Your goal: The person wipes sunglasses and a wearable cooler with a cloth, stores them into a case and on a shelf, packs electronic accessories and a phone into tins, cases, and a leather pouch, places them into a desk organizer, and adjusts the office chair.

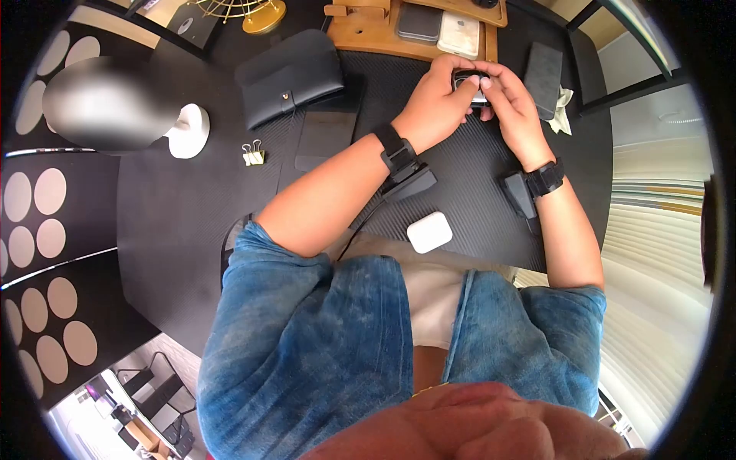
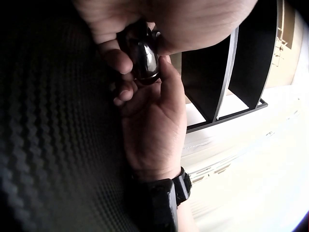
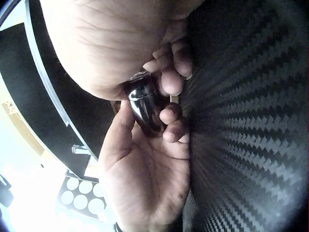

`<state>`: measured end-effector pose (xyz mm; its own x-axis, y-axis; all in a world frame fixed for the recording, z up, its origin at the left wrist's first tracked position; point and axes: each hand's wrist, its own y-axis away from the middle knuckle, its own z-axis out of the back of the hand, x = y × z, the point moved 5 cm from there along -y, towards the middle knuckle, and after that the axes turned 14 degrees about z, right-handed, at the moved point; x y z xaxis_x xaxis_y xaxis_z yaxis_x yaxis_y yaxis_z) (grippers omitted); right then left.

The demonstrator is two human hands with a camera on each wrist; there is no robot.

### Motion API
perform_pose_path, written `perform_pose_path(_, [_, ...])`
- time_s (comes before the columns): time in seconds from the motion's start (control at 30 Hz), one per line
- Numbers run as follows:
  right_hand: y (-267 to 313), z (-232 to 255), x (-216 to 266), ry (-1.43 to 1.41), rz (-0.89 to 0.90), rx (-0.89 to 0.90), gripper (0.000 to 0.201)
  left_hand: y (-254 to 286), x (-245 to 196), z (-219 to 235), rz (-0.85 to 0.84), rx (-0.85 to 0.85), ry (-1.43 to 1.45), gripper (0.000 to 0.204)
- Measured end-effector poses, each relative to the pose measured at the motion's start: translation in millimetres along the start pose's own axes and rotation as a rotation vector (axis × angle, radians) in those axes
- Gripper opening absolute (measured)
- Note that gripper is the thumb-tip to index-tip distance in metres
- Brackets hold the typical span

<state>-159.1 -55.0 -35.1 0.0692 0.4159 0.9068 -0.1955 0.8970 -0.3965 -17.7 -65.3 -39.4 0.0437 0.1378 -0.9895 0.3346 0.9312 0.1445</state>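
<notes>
A small, glossy black rounded object (image 1: pixel 473 86) (image 2: pixel 146 59) (image 3: pixel 144 107) is held between both hands above the dark desk, near its far side. The left hand (image 1: pixel 434 110) (image 2: pixel 193 21) (image 3: pixel 147 169) curls its fingers round one side, its thumb on the top. From the other side the right hand (image 1: pixel 518 115) (image 2: pixel 154 128) (image 3: pixel 113 43) grips it with curled fingers, thumb tip close to the left one. In the head view a silvery face shows between the thumbs. Fingers hide much of the object, and what it is I cannot tell.
A white case (image 1: pixel 430 232) lies near the front edge. Leftward are a black pouch (image 1: pixel 291 79), a binder clip (image 1: pixel 253 153) and a white round base (image 1: pixel 188 132). A wooden organizer (image 1: pixel 368 42) stands behind; a dark box (image 1: pixel 543 79) and crumpled tissue (image 1: pixel 562 112) lie right of the hands.
</notes>
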Motion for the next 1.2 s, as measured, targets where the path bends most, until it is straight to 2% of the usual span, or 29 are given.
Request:
perform_pose_path(0.47, [1, 1, -4, 0.011, -0.022, 0.006, 0.031, -2, 5, 0, -0.009, -0.011, -0.021, 0.039])
perform_pose_path(0.63, [1, 1, -3, 0.018, -0.019, 0.006, 0.031, -7, 8, 1, -0.109, -0.062, -0.090, 0.038])
perform_pose_path(0.93, [2, 2, -4, 0.042, -0.017, 0.019, 0.032, -7, 9, 1, -0.140, -0.069, -0.117, 0.038])
perform_pose_path(0.97, [2, 2, -4, 0.041, -0.018, 0.018, 0.032, -6, 8, 1, -0.138, -0.069, -0.117, 0.038])
perform_pose_path(1.03, [2, 1, -4, 0.039, -0.008, 0.011, 0.032, -2, 5, 0, -0.032, -0.014, -0.054, 0.038])
perform_pose_path(1.2, [2, 1, -4, 0.029, -0.014, 0.009, 0.032, -6, 8, 0, -0.069, -0.037, -0.085, 0.039])
